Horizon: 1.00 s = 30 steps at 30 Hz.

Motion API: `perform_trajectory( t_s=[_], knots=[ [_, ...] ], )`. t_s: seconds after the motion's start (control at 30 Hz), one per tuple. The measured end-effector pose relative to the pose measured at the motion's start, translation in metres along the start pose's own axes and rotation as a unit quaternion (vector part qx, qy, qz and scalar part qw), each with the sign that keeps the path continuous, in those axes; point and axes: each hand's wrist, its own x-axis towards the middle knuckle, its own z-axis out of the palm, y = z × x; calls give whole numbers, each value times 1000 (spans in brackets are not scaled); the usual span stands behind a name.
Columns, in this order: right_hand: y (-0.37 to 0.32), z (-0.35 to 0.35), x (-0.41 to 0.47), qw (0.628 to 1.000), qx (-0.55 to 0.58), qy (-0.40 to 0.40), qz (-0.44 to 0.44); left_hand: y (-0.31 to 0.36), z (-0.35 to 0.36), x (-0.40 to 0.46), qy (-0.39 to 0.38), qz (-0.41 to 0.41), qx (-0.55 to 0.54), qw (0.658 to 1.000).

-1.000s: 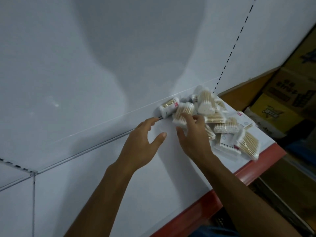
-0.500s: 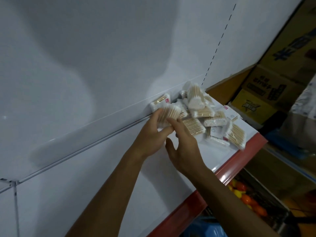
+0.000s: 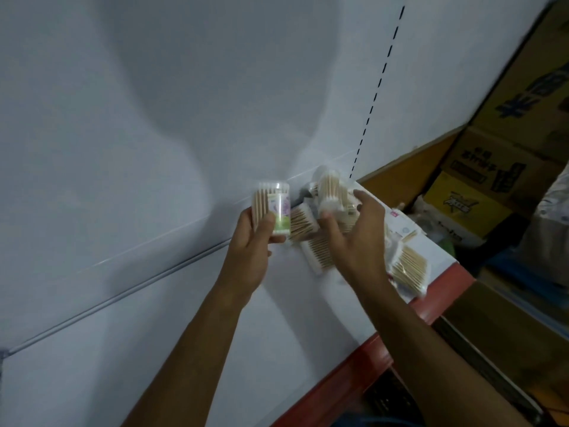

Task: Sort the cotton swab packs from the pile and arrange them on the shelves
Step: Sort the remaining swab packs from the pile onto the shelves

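On a white shelf (image 3: 184, 349) with a red front edge (image 3: 354, 365) and white back panel, beside stacked yellow cartons (image 3: 480, 180), the left hand (image 3: 249, 254) grips an upright swab pack (image 3: 272, 211) while the right hand (image 3: 354, 238) pinches another pack (image 3: 329, 192) above the pile (image 3: 409, 266)

1 head-worn camera looks forward and down, close over a white shelf (image 3: 147, 349) that fills the lower left of the frame. The view is tilted, and cardboard boxes (image 3: 492, 167) sit at the right edge.

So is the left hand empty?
No, the left hand grips a clear round cotton swab pack with a green label.
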Motion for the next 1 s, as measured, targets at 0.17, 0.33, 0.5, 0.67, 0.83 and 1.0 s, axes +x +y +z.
perform_trajectory(
  t_s=[0.17, 0.33, 0.5, 0.67, 0.83, 1.0],
  knots=[
    [7, 12, 47, 989, -115, -92, 10, 2, 0, 0, 38, 11, -19, 999],
    [8, 11, 44, 995, -17, -95, -1, 3, 3, -1, 83, 15, -60, 995],
    [0, -3, 3, 960, 198, -195, 33, 12, 18, 1, 164, 32, -111, 980],
    [4, -2, -25, 874, 364, -299, 123, 12, 27, 5, 205, 22, -181, 962],
    [14, -7, -36, 886, 332, -310, 91, 6, 44, 9, 208, 10, -206, 956],
    [27, -22, -36, 906, 290, -296, 82, 3, 68, 13, 174, 11, -171, 970]
  ],
)
